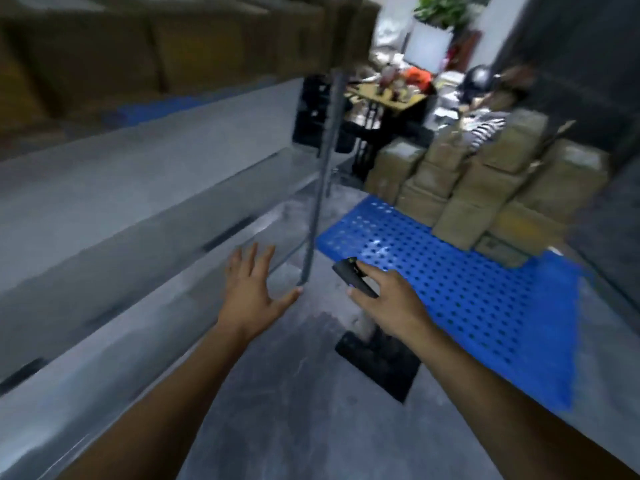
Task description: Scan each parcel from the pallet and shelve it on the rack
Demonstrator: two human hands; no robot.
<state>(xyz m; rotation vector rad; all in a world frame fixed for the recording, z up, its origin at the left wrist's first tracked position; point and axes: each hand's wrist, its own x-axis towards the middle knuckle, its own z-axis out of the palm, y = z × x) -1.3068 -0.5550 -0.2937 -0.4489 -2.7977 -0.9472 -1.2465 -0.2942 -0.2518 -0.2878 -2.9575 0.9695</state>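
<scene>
The view is blurred by motion. A blue perforated pallet (450, 282) lies on the floor at the right, with several brown cardboard parcels (485, 188) stacked on its far end. A grey metal rack (138, 202) runs along the left, and brown parcels (166, 53) fill its upper shelf. My right hand (388, 299) holds a small black scanner (353, 277) over the pallet's near corner. My left hand (252, 289) hangs in the air with its fingers spread, next to the rack's upright post (320, 188), holding nothing.
A black mat (377, 362) lies on the grey concrete floor below my right hand. Behind the pallet stand a cluttered wooden table (384, 95), a white box with a plant (429, 46) and a dark wall (571, 64) at the right.
</scene>
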